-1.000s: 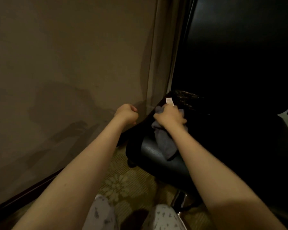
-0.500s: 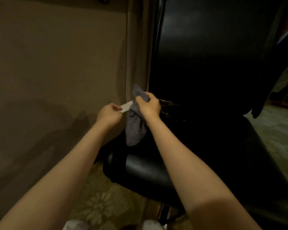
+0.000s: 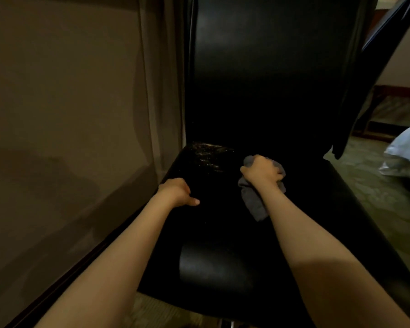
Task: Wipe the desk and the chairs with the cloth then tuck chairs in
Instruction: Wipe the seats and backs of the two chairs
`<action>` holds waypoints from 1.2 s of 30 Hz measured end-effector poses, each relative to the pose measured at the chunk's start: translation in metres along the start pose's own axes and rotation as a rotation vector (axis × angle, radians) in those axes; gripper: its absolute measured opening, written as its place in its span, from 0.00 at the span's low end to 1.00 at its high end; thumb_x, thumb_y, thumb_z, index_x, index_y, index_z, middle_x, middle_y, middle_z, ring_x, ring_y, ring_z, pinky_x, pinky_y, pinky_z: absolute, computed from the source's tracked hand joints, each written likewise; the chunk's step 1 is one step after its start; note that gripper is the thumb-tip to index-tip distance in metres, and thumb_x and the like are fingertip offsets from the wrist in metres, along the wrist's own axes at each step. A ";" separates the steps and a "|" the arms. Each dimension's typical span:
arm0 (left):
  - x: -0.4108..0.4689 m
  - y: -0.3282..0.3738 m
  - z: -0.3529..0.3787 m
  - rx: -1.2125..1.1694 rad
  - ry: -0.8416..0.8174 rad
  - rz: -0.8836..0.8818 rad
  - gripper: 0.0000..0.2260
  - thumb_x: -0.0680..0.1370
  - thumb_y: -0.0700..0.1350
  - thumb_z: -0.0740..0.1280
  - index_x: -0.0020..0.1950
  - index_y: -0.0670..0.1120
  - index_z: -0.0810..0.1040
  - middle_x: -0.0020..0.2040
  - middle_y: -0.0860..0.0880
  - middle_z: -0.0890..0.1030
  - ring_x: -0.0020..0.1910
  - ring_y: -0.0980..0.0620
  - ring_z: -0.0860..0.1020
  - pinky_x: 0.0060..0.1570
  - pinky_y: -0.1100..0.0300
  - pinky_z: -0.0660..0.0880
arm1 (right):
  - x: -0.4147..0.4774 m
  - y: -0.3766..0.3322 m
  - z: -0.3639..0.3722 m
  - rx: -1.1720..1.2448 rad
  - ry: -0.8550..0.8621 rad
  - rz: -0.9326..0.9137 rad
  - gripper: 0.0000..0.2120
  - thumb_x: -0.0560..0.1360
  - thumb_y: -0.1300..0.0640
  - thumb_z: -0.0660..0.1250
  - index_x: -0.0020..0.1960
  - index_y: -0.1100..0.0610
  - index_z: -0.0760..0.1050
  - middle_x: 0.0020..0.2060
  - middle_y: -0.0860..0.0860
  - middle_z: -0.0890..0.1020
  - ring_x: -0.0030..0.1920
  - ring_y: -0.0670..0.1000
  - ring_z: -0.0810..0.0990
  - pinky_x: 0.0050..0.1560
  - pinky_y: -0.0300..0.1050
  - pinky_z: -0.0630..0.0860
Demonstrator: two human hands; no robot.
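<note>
Beige wall [image 3: 64, 95] is running beside the chair [image 3: 223, 268]; left hand [image 3: 178, 191] is gripping the seat's left edge, right hand [image 3: 262, 171] is clenching the cloth [image 3: 253, 204] near the back edge.

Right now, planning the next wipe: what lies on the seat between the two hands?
In the head view, only bare black seat between the left hand and right hand gripping the cloth.
</note>
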State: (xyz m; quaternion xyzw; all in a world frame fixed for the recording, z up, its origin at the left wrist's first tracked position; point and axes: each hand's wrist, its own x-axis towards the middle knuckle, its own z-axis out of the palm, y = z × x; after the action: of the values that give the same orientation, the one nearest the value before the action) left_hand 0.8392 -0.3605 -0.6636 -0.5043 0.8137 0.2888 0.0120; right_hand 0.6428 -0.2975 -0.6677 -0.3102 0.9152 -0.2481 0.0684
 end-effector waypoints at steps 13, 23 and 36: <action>0.035 -0.035 -0.010 -0.181 0.060 0.081 0.08 0.74 0.39 0.69 0.38 0.50 0.74 0.39 0.50 0.77 0.38 0.53 0.75 0.34 0.66 0.70 | -0.001 -0.120 0.067 0.202 -0.182 -0.351 0.18 0.73 0.49 0.66 0.62 0.52 0.73 0.60 0.56 0.77 0.62 0.59 0.73 0.61 0.55 0.72; 0.054 0.005 -0.014 -0.116 -0.144 0.196 0.09 0.77 0.42 0.66 0.39 0.52 0.71 0.48 0.50 0.74 0.51 0.51 0.75 0.49 0.64 0.70 | 0.071 -0.024 0.028 -0.115 0.049 -0.035 0.21 0.77 0.49 0.65 0.65 0.59 0.70 0.63 0.62 0.71 0.65 0.65 0.66 0.59 0.58 0.66; 0.087 0.006 0.000 0.082 -0.155 0.190 0.16 0.79 0.45 0.63 0.65 0.41 0.69 0.64 0.42 0.73 0.63 0.44 0.72 0.57 0.57 0.70 | 0.125 -0.161 0.101 -0.039 -0.203 -0.371 0.18 0.74 0.47 0.64 0.61 0.54 0.74 0.59 0.58 0.76 0.61 0.62 0.72 0.63 0.57 0.70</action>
State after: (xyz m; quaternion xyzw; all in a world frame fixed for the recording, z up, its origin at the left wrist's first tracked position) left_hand 0.7913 -0.4287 -0.6879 -0.4001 0.8657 0.2931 0.0679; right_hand 0.6571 -0.5249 -0.6714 -0.4980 0.8354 -0.2063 0.1075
